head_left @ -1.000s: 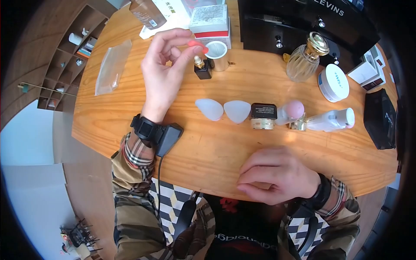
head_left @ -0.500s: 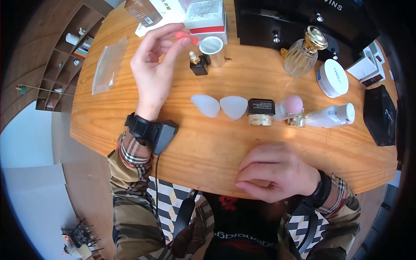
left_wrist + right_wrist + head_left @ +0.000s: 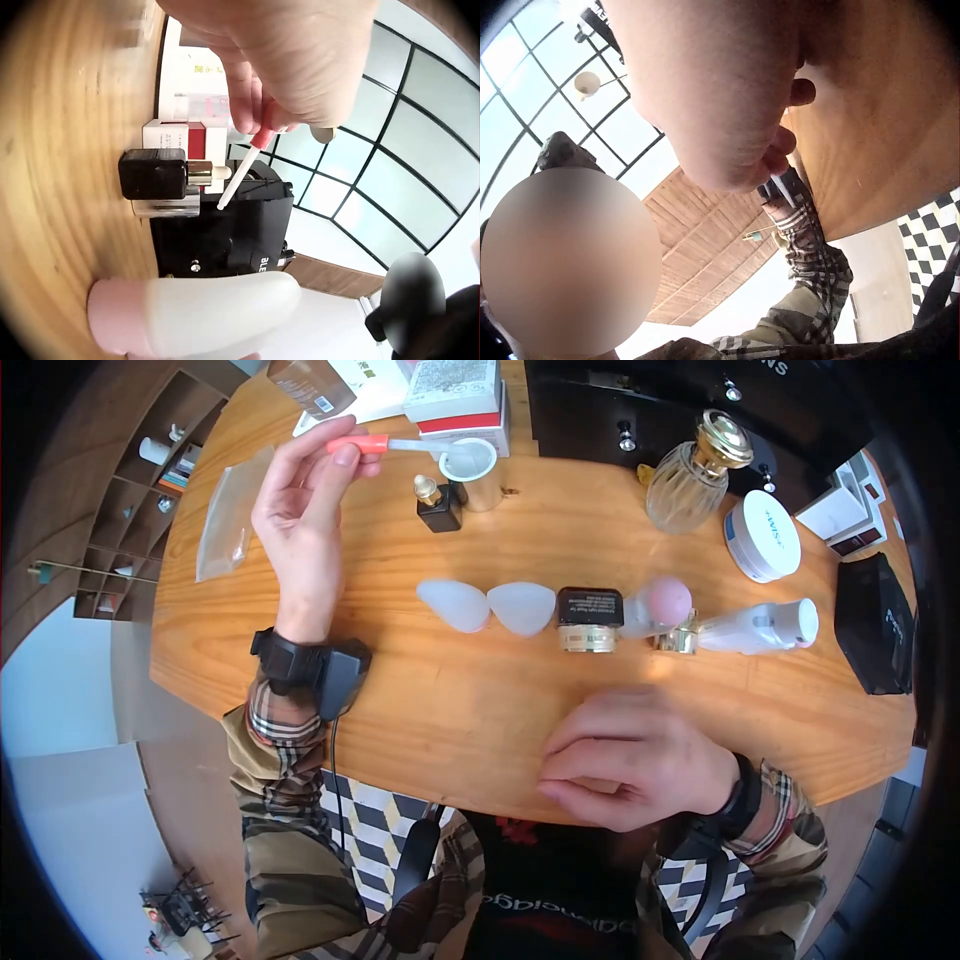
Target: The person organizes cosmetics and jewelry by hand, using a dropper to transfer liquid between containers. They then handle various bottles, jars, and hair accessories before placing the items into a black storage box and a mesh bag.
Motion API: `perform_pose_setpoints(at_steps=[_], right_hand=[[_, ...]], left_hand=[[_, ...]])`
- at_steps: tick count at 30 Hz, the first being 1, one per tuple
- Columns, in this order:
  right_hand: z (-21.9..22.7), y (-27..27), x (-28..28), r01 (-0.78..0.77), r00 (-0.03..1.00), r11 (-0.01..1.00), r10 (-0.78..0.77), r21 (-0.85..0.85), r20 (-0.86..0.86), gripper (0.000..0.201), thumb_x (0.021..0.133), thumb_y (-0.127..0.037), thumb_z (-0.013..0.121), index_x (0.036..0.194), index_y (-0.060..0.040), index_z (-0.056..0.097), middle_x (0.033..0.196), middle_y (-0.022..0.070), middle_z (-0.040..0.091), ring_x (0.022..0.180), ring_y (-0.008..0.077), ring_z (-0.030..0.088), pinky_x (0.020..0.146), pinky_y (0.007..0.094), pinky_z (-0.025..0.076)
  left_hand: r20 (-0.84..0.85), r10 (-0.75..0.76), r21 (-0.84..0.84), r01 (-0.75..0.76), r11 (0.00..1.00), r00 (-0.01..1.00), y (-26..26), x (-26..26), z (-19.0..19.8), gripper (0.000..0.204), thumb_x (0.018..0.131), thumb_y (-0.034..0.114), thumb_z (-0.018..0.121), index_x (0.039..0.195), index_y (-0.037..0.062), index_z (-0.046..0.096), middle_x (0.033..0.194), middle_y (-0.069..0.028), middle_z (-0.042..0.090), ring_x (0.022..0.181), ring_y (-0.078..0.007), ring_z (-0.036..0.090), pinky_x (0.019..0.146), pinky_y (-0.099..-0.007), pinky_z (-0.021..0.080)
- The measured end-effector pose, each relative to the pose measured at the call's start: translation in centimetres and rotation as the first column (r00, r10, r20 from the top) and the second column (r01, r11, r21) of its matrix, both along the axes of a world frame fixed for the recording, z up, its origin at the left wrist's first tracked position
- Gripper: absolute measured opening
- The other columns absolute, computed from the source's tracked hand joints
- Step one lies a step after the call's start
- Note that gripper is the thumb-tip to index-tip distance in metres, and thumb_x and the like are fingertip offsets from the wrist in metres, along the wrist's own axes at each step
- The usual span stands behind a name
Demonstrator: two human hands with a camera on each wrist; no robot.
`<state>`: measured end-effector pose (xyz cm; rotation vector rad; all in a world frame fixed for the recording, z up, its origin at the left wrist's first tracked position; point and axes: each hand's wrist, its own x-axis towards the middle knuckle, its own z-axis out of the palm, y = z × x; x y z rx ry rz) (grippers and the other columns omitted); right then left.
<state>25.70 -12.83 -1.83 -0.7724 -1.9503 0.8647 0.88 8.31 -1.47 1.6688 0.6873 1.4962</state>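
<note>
Between thumb and fingers, my left hand (image 3: 305, 520) pinches the red handle of a thin stick (image 3: 358, 444) with a whitish stem. In the head view the stem's far end overlaps the mouth of a metallic cup (image 3: 482, 490). The left wrist view shows the stick (image 3: 238, 178) slanting, its tip above the side of that cup (image 3: 166, 208). A black dropper bottle (image 3: 438, 512) stands beside the cup. My right hand (image 3: 640, 765) rests at the table's front edge with fingers loosely curled and holds nothing.
Across the table's middle runs a row: two whitish teardrop-shaped bottles (image 3: 522, 608), a black-lidded jar (image 3: 590, 622), a pink-capped bottle (image 3: 668, 602) and a clear bottle (image 3: 755, 630). Behind are boxes (image 3: 455, 405), a black drawer cabinet (image 3: 590, 420), a perfume bottle (image 3: 690, 495) and a white-lidded tub (image 3: 768, 538).
My left hand has moved left, away from the cup, and more of the stick's whitish stem now shows. The head view has shifted slightly. My right hand stays in place.
</note>
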Motion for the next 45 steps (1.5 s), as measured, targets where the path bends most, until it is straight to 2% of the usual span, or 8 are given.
perform_pose_setpoints(at_steps=[13, 16, 17, 24, 27, 34, 37, 45], right_hand=[[-0.4, 1.1, 1.3, -0.029, 0.991, 0.999, 0.024, 0.042, 0.128, 0.013, 0.079, -0.014, 0.082, 0.090, -0.0100, 0.078, 0.093, 0.0018, 0.074, 0.061, 0.0146, 0.062, 0.052, 0.0270, 0.047], [-0.1, 1.6, 1.7, -0.125, 0.972, 0.992, 0.117, 0.027, 0.206, 0.011, 0.080, -0.017, 0.081, 0.091, -0.0143, 0.081, 0.097, 0.0000, 0.075, 0.066, 0.0122, 0.066, 0.053, 0.0252, 0.047], [0.0, 2.2, 0.9, -0.030, 0.997, 0.998, 0.026, 0.057, 0.070, 0.013, 0.076, -0.011, 0.081, 0.087, -0.0055, 0.076, 0.089, 0.0076, 0.072, 0.061, 0.0183, 0.060, 0.053, 0.0317, 0.041], [0.8, 4.2, 1.5, -0.097, 0.995, 0.991, 0.099, -0.089, 0.020, 0.018, 0.081, -0.022, 0.077, 0.090, -0.0064, 0.077, 0.093, 0.0079, 0.073, 0.066, 0.0189, 0.063, 0.057, 0.0334, 0.043], [0.6, 4.3, 1.5, -0.120, 0.993, 0.986, 0.122, -0.118, 0.003, 0.024, 0.085, -0.027, 0.072, 0.093, -0.0058, 0.078, 0.094, 0.0084, 0.073, 0.066, 0.0197, 0.064, 0.058, 0.0332, 0.045], [0.3, 3.9, 1.4, -0.117, 0.993, 0.988, 0.116, -0.105, -0.016, 0.021, 0.082, -0.025, 0.074, 0.091, -0.0067, 0.078, 0.092, 0.0070, 0.073, 0.065, 0.0186, 0.062, 0.057, 0.0320, 0.042], [0.6, 3.8, 1.2, -0.085, 0.996, 0.992, 0.086, -0.096, 0.006, 0.017, 0.080, -0.023, 0.077, 0.089, -0.0082, 0.077, 0.091, 0.0055, 0.072, 0.063, 0.0171, 0.061, 0.056, 0.0315, 0.039], [0.6, 3.5, 1.1, -0.034, 0.999, 0.998, 0.036, -0.057, 0.040, 0.015, 0.074, -0.015, 0.082, 0.087, -0.0099, 0.076, 0.088, 0.0025, 0.072, 0.062, 0.0158, 0.060, 0.055, 0.0309, 0.037]], left_hand=[[0.023, 0.026, 0.000, -0.026, 1.000, 0.999, -0.2, -1.3, -1.0, 0.024, 0.097, -0.005, 0.065, 0.121, -0.0049, 0.065, 0.115, -0.0160, 0.072, 0.093, -0.0193, 0.072, 0.089, -0.0297, 0.056], [-0.084, -0.025, -0.003, 0.025, 1.000, 0.996, -0.9, -2.0, -1.5, 0.027, 0.101, 0.006, 0.059, 0.127, -0.0020, 0.060, 0.125, -0.0198, 0.065, 0.103, -0.0213, 0.066, 0.091, -0.0333, 0.051], [-0.079, -0.017, -0.003, 0.016, 1.000, 0.997, -1.0, -2.2, -1.6, 0.027, 0.101, 0.006, 0.059, 0.127, -0.0020, 0.060, 0.125, -0.0198, 0.065, 0.103, -0.0213, 0.066, 0.091, -0.0333, 0.051], [-0.067, -0.131, -0.170, 0.118, 0.978, 0.989, -1.4, -2.7, -0.3, 0.030, 0.098, 0.012, 0.060, 0.126, 0.0023, 0.058, 0.129, -0.0199, 0.059, 0.101, -0.0189, 0.061, 0.088, -0.0301, 0.050], [-0.028, -0.002, -0.277, -0.006, 0.961, 1.000, -1.9, -2.0, 0.1, 0.031, 0.097, 0.012, 0.060, 0.126, 0.0018, 0.057, 0.129, -0.0196, 0.057, 0.100, -0.0176, 0.060, 0.088, -0.0277, 0.050], [0.005, -0.045, -0.286, 0.045, 0.957, 0.999, -1.6, -2.3, 0.0, 0.030, 0.097, 0.013, 0.060, 0.125, 0.0015, 0.057, 0.130, -0.0190, 0.056, 0.103, -0.0174, 0.060, 0.088, -0.0268, 0.050], [0.001, -0.122, -0.231, 0.119, 0.966, 0.992, -1.5, -2.6, -0.4, 0.032, 0.098, 0.012, 0.060, 0.128, 0.0015, 0.056, 0.132, -0.0189, 0.057, 0.107, -0.0186, 0.061, 0.090, -0.0279, 0.049], [-0.133, 0.132, 0.035, -0.129, 0.991, 0.982, -1.7, -1.4, -0.9, 0.038, 0.098, 0.007, 0.068, 0.134, -0.0014, 0.057, 0.123, -0.0191, 0.066, 0.102, -0.0222, 0.066, 0.087, -0.0343, 0.053]])
